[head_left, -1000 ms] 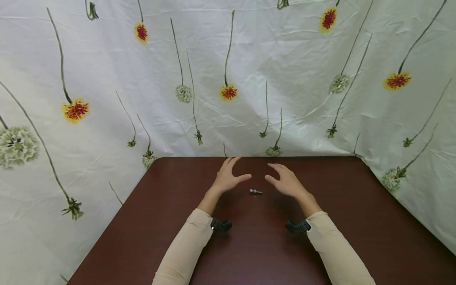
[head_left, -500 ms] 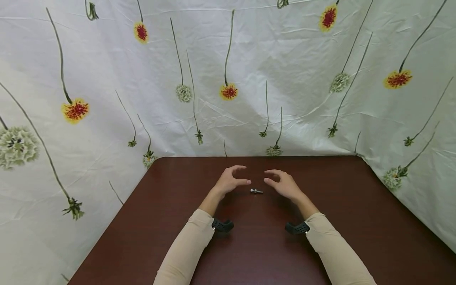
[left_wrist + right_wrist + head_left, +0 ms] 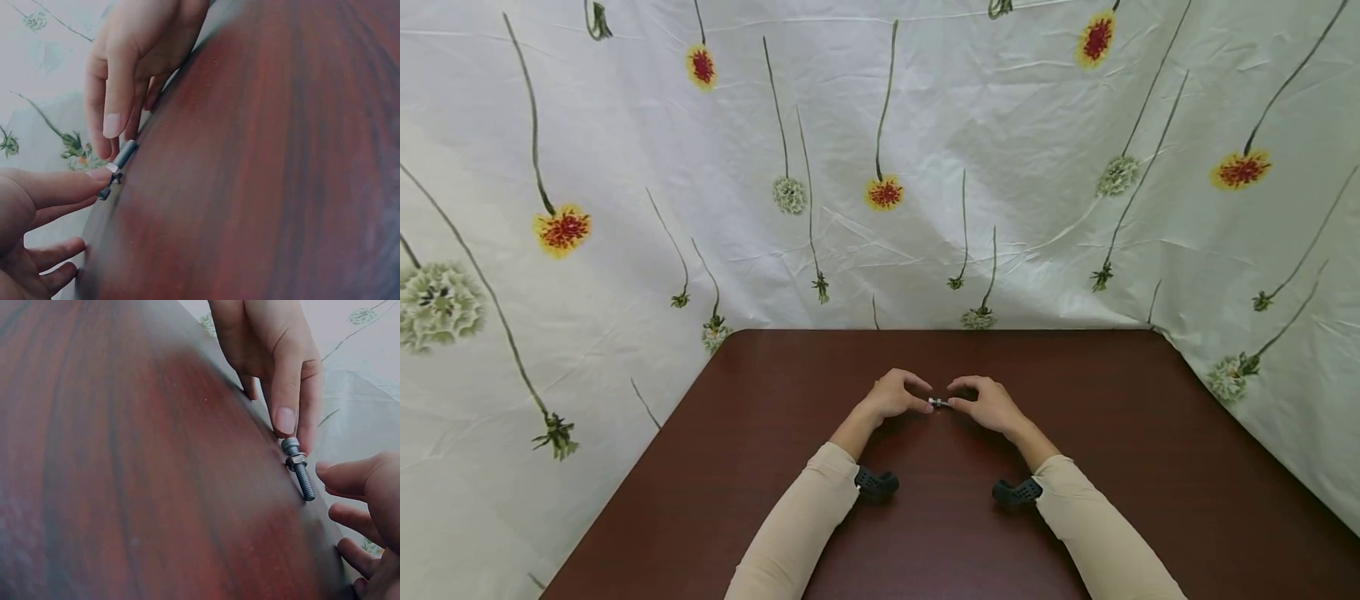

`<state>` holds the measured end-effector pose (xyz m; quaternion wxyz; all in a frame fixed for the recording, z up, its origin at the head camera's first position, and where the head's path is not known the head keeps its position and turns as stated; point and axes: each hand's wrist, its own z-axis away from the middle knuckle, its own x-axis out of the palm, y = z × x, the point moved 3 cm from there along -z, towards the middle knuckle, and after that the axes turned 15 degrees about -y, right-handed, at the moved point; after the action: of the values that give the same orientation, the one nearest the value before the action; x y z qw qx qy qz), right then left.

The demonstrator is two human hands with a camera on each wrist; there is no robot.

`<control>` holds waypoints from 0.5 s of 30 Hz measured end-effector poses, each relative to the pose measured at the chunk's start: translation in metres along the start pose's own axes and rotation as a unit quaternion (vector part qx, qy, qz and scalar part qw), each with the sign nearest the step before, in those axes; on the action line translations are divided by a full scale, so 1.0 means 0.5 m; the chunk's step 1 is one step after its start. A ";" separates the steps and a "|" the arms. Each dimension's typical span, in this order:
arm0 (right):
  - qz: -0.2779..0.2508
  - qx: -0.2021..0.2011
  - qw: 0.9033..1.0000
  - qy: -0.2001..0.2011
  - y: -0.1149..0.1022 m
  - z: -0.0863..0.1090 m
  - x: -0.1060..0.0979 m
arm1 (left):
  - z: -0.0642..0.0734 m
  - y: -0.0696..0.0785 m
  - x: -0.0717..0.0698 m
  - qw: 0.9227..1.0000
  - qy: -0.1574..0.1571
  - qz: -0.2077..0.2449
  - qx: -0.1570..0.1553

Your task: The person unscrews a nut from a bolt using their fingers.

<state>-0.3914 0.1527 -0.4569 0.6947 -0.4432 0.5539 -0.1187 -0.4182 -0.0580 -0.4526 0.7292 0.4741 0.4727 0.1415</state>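
A small metal bolt [image 3: 936, 402] with a hex nut [image 3: 296, 460] on its shank lies on the brown table [image 3: 925, 533], between the two hands. Its head points toward my left hand [image 3: 895, 395] and its threaded end toward my right hand [image 3: 988, 404]. In the right wrist view the left thumb tip is right at the bolt head [image 3: 290, 445]. The left wrist view has the left thumb overlapping the bolt near its head. My right thumb and fingers are spread apart beside the threaded shank [image 3: 304, 481], with a small gap showing.
A white cloth [image 3: 850, 108] printed with flowers hangs behind the table and along its sides. Dark straps [image 3: 876, 483] sit on both wrists, below beige sleeves [image 3: 797, 517]. The table's far edge runs beyond the hands.
Both hands have come down and inward toward the bolt, their thumbs and fingers drawing closer together. The bolt stays in about the same place.
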 end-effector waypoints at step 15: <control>0.030 0.006 0.999 0.030 0.001 -0.008 0.015 | -0.008 0.001 0.020 0.996 0.039 -0.085 -0.002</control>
<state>-0.3924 0.1465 -0.4622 0.6837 -0.4185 0.5869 -0.1138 -0.4162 -0.0487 -0.4581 0.7207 0.4246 0.5391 0.0984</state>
